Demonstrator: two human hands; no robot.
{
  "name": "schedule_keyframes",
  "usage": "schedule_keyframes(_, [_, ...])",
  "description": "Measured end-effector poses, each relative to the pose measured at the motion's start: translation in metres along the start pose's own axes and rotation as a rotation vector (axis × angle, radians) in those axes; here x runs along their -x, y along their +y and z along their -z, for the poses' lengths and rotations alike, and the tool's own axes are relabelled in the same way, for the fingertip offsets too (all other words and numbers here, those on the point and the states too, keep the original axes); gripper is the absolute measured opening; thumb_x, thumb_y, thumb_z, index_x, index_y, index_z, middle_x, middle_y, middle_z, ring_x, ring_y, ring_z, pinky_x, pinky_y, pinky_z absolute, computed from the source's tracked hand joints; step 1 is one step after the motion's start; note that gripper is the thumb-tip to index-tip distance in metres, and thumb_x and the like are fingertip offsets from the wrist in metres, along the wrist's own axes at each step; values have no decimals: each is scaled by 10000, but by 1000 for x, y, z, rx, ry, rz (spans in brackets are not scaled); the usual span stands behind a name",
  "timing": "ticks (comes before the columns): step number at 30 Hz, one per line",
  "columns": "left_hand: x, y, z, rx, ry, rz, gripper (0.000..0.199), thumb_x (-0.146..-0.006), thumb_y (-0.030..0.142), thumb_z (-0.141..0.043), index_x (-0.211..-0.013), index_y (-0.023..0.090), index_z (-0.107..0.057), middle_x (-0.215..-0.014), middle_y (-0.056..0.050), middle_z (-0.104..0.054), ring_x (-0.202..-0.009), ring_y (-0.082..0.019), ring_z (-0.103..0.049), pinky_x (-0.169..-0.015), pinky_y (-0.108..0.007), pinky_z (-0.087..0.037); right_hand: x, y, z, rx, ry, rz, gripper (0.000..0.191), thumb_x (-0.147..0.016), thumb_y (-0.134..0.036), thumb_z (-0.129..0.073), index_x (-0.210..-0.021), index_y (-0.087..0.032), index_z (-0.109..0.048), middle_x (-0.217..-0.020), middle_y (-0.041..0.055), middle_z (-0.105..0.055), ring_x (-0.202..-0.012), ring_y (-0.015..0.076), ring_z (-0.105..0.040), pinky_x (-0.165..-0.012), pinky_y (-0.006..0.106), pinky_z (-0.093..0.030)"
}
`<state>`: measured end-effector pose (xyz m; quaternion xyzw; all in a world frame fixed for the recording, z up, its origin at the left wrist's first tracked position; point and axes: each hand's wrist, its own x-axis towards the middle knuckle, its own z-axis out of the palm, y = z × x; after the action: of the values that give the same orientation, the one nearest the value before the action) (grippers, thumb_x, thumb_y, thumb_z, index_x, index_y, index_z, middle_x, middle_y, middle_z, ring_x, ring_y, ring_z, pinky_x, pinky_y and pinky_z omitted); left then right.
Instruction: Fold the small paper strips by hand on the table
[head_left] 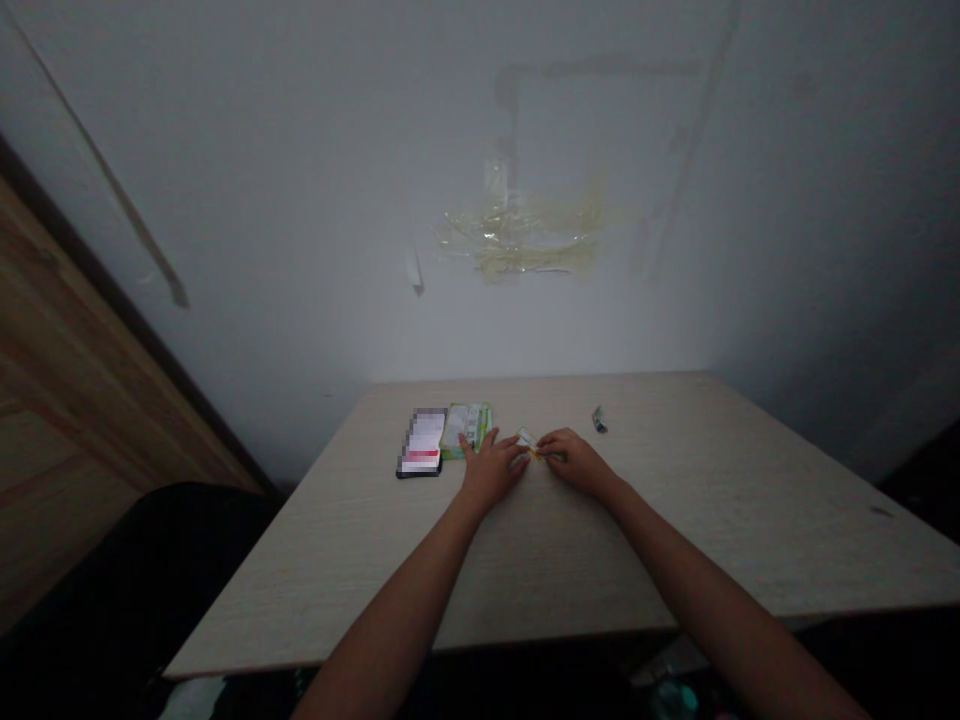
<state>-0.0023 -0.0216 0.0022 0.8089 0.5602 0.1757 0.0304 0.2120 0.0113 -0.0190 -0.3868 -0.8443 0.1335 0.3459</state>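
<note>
Between my two hands is a small white piece of printed paper or wrapper (527, 438) with yellow at its lower edge; its exact kind is too small to tell. My right hand (576, 462) pinches its right side, the fingers curled together. On its left side are the thumb and index finger of my left hand (491, 472), while the other fingers spread towards a green and white printed packet (466, 425). Those spread fingertips reach the packet's lower right part. Both hands rest low over the tabletop.
A phone (421, 442) with a lit, blurred screen lies left of the packet. Right of my hands is a small crumpled scrap (599, 419). The pale wooden table (675, 480) meets a wall (300, 200) bearing old tape (525, 240). Dark shapes flank the table.
</note>
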Motion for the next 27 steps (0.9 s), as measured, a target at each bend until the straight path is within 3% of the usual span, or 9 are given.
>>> schedule_keyframes(9, [-1,-1,-2,7,14,33,329,-963,518,-442,-1191,453,-670,-1442,35,-574,-1431,-336,-343,-1085,-817,-3,1,-6,5,-57,-12,64,257,-809,-113,-617,-934,-262,-786,-998,51,-755,-999,204,-662,-960,388,-503])
schedule_keyframes(17, [0,1,0,21,40,46,301,-954,515,-472,-1138,448,-700,-1411,32,-598,-1401,-336,-378,-1074,-831,-17,-1,-3,-2,32,-28,28,402,-817,-94,-568,-1167,-216,-723,-1198,106,-709,-1151,234,-611,-1044,448,-462])
schedule_keyframes(27, [-1,2,-3,-40,49,80,370,-895,591,-537,-1227,473,-653,-1443,13,-564,-1398,-361,-369,-1077,-829,-22,-2,-11,4,145,-86,65,445,-807,-57,-552,-1185,-221,-718,-1021,95,-668,-1017,224,-577,-945,393,-472])
